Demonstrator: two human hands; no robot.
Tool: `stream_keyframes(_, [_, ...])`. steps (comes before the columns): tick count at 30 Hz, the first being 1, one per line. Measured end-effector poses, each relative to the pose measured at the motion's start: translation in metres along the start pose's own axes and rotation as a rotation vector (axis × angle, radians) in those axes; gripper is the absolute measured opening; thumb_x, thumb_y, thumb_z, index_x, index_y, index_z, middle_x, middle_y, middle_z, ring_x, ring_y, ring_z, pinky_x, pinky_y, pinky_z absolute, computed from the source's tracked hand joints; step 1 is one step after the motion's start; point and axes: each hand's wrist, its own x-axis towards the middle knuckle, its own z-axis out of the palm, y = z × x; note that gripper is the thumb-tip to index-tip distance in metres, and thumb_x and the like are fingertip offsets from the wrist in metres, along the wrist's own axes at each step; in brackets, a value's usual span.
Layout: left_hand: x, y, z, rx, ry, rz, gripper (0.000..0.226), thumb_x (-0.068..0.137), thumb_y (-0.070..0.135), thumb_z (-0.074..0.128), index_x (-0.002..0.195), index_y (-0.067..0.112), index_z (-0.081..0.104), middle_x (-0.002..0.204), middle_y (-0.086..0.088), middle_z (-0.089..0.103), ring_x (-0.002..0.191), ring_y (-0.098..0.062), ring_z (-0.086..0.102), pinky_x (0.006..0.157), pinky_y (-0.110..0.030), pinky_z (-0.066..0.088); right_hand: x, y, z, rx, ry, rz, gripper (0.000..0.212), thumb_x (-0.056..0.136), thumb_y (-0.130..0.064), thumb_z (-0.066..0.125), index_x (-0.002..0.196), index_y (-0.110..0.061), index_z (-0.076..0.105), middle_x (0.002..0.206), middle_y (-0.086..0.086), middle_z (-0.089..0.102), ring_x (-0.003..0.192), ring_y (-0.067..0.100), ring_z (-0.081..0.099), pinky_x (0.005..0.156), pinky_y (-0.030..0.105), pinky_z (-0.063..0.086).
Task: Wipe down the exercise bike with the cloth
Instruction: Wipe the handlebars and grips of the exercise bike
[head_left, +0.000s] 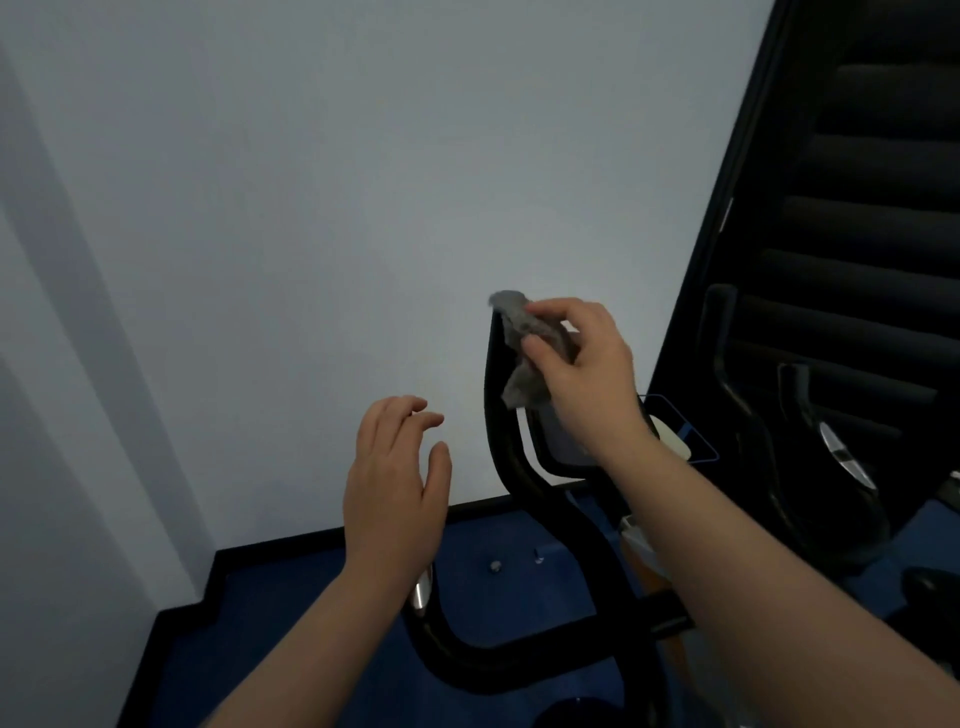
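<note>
The exercise bike (524, 525) shows as black curved handlebar tubes rising from the lower middle of the head view. My right hand (584, 364) grips a crumpled grey cloth (524, 348) and presses it against the upper tip of the left handlebar. The bike's console (563, 441) sits just below that hand, mostly hidden by my wrist. My left hand (397, 483) hovers to the left of the handlebar with fingers spread, touching nothing. A silver grip sensor (422, 592) shows under my left wrist.
A pale wall (311, 234) stands close behind the bike, with a black skirting (291, 545) and blue floor (493, 545) below. A second black machine (831, 441) and a dark slatted blind (872, 182) fill the right side.
</note>
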Motion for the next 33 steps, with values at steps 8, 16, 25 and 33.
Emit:
stream_keyframes(8, [0.000, -0.001, 0.002, -0.010, 0.017, -0.010, 0.025, 0.091, 0.019, 0.046, 0.110, 0.014, 0.062, 0.123, 0.009, 0.050, 0.125, -0.008, 0.039, 0.084, -0.017, 0.036, -0.040, 0.029, 0.009, 0.119, -0.137, 0.299, 0.016, 0.087, -0.004, 0.064, 0.091, -0.019, 0.067, 0.091, 0.000, 0.067, 0.079, 0.010, 0.066, 0.067, 0.026, 0.055])
stream_keyframes(16, [0.000, 0.000, -0.001, -0.019, 0.010, 0.004, 0.025, 0.091, 0.018, 0.047, 0.109, 0.013, 0.062, 0.123, 0.007, 0.051, 0.125, -0.007, 0.039, 0.088, -0.010, 0.031, -0.020, 0.012, 0.029, 0.162, 0.069, 0.146, 0.019, 0.087, -0.009, 0.066, 0.100, -0.023, 0.061, 0.112, -0.001, 0.059, 0.100, 0.000, 0.057, 0.087, 0.023, 0.046])
stream_keyframes(25, [0.000, -0.001, 0.000, -0.015, 0.004, -0.011, 0.020, 0.092, 0.009, 0.057, 0.110, 0.015, 0.062, 0.124, 0.008, 0.051, 0.126, -0.007, 0.038, 0.088, -0.008, 0.030, -0.002, 0.008, 0.001, -0.206, -0.164, -0.027, 0.017, 0.086, -0.017, 0.069, 0.099, -0.027, 0.069, 0.104, -0.007, 0.055, 0.093, 0.004, 0.054, 0.079, 0.017, 0.041])
stream_keyframes(33, [0.000, 0.000, -0.001, -0.007, -0.004, -0.015, 0.020, 0.092, 0.012, 0.055, 0.111, 0.014, 0.062, 0.125, 0.007, 0.052, 0.128, -0.010, 0.039, 0.087, -0.020, 0.035, -0.041, 0.012, -0.008, -0.329, -0.511, -0.027, 0.021, 0.091, -0.021, 0.065, 0.110, -0.025, 0.070, 0.108, -0.008, 0.052, 0.099, 0.010, 0.055, 0.089, 0.028, 0.045])
